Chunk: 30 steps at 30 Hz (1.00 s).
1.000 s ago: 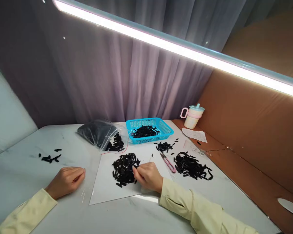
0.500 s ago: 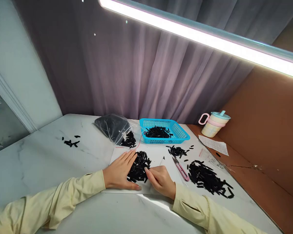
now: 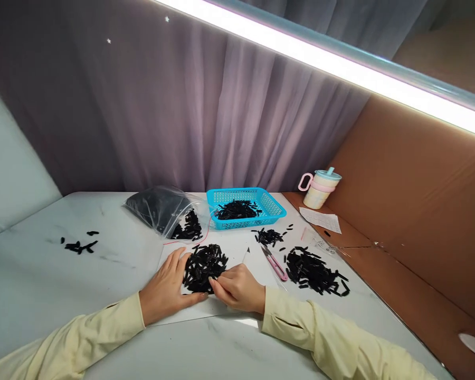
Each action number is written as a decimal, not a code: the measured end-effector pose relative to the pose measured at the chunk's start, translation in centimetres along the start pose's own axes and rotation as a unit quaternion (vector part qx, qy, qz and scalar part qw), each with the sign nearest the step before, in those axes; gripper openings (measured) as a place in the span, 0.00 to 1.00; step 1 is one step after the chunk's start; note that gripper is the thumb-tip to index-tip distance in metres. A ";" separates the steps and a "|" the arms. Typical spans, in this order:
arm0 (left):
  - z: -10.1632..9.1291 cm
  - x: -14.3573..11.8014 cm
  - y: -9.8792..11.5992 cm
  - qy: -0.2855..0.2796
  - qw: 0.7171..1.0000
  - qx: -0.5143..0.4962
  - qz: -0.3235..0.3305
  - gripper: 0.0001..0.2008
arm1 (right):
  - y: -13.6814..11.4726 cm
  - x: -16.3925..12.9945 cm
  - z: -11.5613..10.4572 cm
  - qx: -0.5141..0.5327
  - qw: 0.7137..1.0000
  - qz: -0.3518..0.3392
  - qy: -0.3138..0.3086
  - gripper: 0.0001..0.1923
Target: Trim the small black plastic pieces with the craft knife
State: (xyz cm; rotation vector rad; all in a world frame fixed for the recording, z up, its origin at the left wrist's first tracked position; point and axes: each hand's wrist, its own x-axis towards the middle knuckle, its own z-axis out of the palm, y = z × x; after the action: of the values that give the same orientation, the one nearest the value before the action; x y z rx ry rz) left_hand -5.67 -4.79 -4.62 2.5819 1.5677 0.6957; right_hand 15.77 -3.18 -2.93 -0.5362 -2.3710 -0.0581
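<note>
Two hands cup one heap of small black pieces (image 3: pixel 203 267) on a white sheet (image 3: pixel 237 253), centre of the tabletop (image 3: pixel 43 285). Left hand (image 3: pixel 166 287) lies flat against the heap's left edge, fingers together and extended, thumb along the near side. Right hand (image 3: pixel 239 287) at the heap's near right edge, fingers curled; can't tell if they pinch a piece. Pink snips (image 3: pixel 275 263) just right of the sheet, second black heap (image 3: pixel 314 270) beyond them. Blue basket (image 3: pixel 275 208) and clear bag (image 3: pixel 158 208) behind.
</note>
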 end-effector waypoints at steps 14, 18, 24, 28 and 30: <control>-1.0 3.1 1.0 -0.114 0.989 -0.075 0.058 0.41 | 0.1 -0.1 -0.2 0.007 1.000 -0.026 -0.010 0.21; -0.9 3.1 1.3 -0.073 0.994 -0.074 0.043 0.32 | 0.0 0.0 -0.4 0.040 0.999 -0.017 -0.019 0.20; -0.5 3.0 1.6 -0.070 0.995 -0.068 0.006 0.35 | -0.3 0.2 -0.8 0.138 0.989 0.055 -0.020 0.20; -0.4 3.0 1.7 -0.060 0.997 -0.034 -0.018 0.37 | -2.3 2.1 -3.4 0.224 0.959 0.173 0.005 0.22; -0.4 2.8 1.9 -0.038 0.998 0.004 -0.048 0.38 | -3.9 3.6 -5.8 0.430 0.875 0.223 0.019 0.25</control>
State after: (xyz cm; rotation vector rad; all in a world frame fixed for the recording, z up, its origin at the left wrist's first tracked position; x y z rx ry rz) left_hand -3.13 -3.40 -2.72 2.4864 1.6614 0.5771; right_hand 15.45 -6.48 4.16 -0.5899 -1.9015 1.1223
